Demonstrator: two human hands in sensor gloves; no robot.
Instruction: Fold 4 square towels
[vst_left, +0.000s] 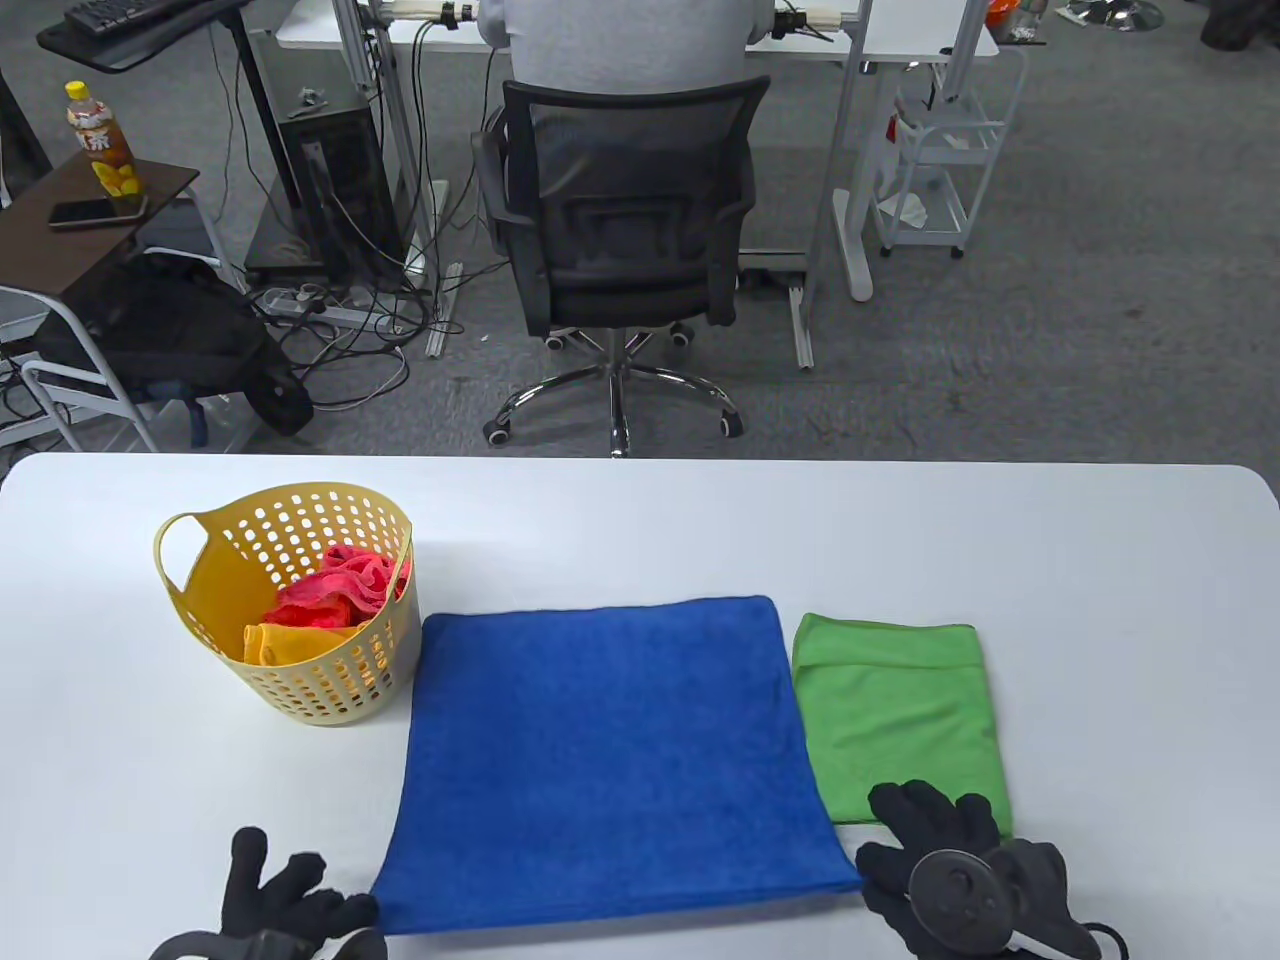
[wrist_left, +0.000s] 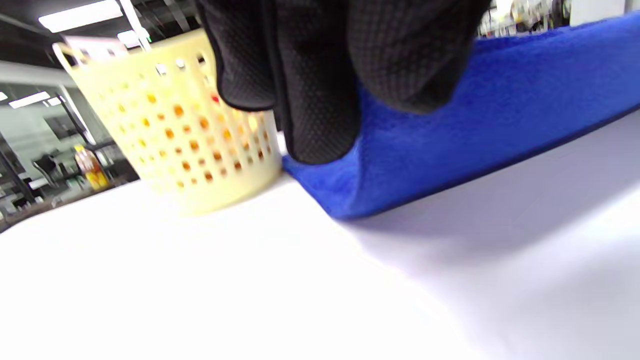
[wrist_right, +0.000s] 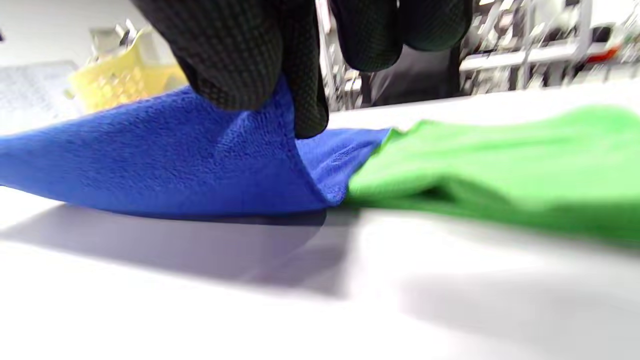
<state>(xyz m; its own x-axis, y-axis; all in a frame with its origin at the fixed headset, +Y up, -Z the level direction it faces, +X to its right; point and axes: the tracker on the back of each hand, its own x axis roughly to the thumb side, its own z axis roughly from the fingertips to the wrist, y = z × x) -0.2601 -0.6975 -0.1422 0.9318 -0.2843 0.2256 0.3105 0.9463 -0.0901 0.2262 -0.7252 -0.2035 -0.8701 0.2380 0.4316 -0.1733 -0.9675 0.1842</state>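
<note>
A blue towel (vst_left: 610, 750) lies spread flat at the table's front centre. My left hand (vst_left: 300, 895) is at its near left corner, and the left wrist view shows the fingers (wrist_left: 325, 75) pinching that corner of the blue towel (wrist_left: 500, 125), slightly raised. My right hand (vst_left: 930, 840) pinches the near right corner; in the right wrist view its fingers (wrist_right: 260, 65) lift the blue towel (wrist_right: 150, 160) off the table. A folded green towel (vst_left: 900, 720) (wrist_right: 500, 160) lies just right of it. A red towel (vst_left: 335, 590) and an orange towel (vst_left: 285, 640) sit in the yellow basket (vst_left: 340, 680) (wrist_left: 190, 150).
The yellow basket stands touching the blue towel's far left corner. White tabletop (vst_left: 700, 530) extends behind the towels to the far edge. Beyond the table, a person sits in a black office chair (vst_left: 620, 220) facing away.
</note>
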